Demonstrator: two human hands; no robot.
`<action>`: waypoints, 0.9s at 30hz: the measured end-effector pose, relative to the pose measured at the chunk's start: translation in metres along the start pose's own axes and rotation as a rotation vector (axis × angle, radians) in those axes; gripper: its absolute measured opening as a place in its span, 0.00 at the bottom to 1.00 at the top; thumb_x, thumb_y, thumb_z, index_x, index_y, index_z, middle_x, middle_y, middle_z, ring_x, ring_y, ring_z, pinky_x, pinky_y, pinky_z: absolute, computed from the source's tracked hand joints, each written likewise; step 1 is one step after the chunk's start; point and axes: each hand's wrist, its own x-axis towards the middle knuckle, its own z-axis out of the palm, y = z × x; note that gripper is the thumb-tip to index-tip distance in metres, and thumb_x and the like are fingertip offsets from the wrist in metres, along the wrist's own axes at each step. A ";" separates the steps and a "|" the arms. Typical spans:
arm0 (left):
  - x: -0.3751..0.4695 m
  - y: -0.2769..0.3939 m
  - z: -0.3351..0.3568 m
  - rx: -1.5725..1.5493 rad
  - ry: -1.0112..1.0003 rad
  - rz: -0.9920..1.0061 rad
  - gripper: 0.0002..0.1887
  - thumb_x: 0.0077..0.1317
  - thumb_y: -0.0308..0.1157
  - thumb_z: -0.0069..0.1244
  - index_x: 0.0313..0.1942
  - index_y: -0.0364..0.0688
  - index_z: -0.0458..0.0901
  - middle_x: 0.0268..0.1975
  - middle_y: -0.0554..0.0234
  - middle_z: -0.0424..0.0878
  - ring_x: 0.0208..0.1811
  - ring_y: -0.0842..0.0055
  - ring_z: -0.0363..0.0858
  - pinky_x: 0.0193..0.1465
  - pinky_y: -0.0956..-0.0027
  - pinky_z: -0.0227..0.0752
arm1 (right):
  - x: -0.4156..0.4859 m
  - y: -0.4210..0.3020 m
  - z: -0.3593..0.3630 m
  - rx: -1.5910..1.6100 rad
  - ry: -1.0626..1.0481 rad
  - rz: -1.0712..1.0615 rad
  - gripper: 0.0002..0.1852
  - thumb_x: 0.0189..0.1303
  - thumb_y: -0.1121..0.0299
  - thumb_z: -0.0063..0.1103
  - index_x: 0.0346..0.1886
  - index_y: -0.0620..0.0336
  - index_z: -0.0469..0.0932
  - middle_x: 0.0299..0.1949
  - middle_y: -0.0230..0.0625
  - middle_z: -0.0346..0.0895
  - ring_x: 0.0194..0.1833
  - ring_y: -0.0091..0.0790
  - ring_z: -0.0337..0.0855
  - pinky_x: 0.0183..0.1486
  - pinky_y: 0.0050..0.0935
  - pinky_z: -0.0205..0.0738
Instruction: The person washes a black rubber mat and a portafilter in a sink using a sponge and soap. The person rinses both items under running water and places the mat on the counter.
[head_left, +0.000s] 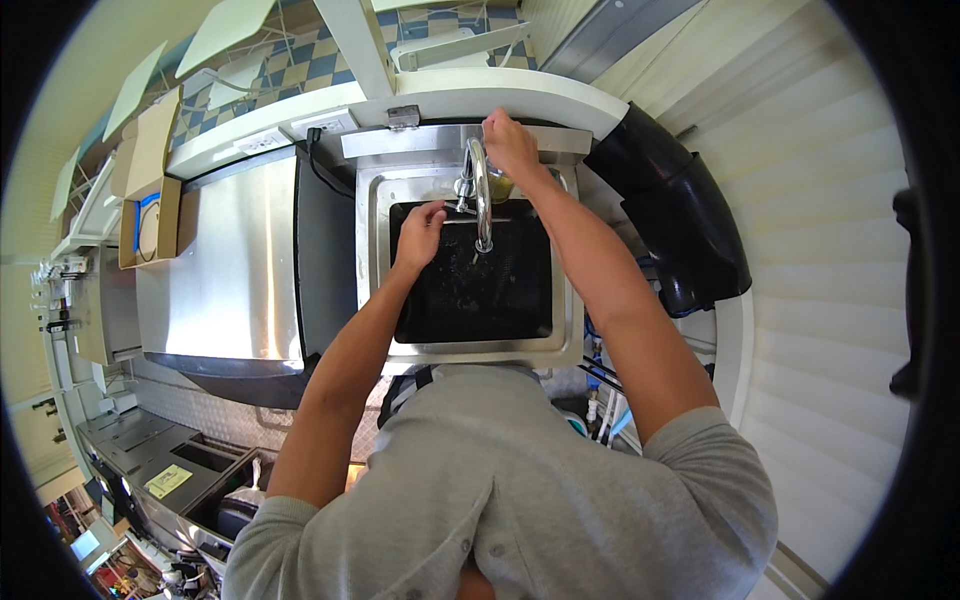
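Observation:
A stainless steel sink with a dark basin lies right before me. Over it arches a chrome gooseneck faucet, its spout pointing down into the basin. My left hand has its thumb and fingers at the faucet's small lever, on the left of the base. Behind the spout, my right hand is curled with the knuckles upward. A clear container with yellowish contents stands just below that hand, partly covered by the wrist and spout. Whether the right fingers hold anything is hidden.
Left of the sink is a steel-topped appliance, with an open cardboard box at its far-left corner. A bent black sheet stands to the right. Wall outlets with a plugged-in black cord sit behind. Pipes show below right.

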 end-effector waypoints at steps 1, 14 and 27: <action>-0.006 -0.007 -0.002 -0.091 0.031 -0.092 0.15 0.73 0.33 0.51 0.55 0.39 0.83 0.45 0.48 0.84 0.47 0.61 0.85 0.52 0.62 0.76 | 0.000 -0.001 0.000 0.013 0.079 -0.010 0.18 0.70 0.53 0.46 0.47 0.56 0.77 0.41 0.52 0.84 0.47 0.61 0.82 0.52 0.54 0.73; -0.121 -0.036 -0.075 -0.450 0.138 -0.350 0.17 0.78 0.38 0.46 0.59 0.36 0.78 0.57 0.58 0.80 0.58 0.73 0.79 0.57 0.66 0.79 | -0.002 -0.007 -0.008 -0.018 0.118 0.049 0.17 0.70 0.56 0.43 0.47 0.57 0.77 0.41 0.55 0.84 0.47 0.62 0.83 0.53 0.56 0.73; -0.224 -0.043 -0.100 -0.503 0.218 -0.432 0.16 0.78 0.36 0.47 0.57 0.34 0.77 0.51 0.56 0.81 0.54 0.73 0.80 0.57 0.66 0.79 | 0.006 -0.005 -0.011 0.020 0.137 0.075 0.19 0.68 0.53 0.44 0.49 0.56 0.78 0.45 0.54 0.84 0.50 0.59 0.83 0.54 0.53 0.73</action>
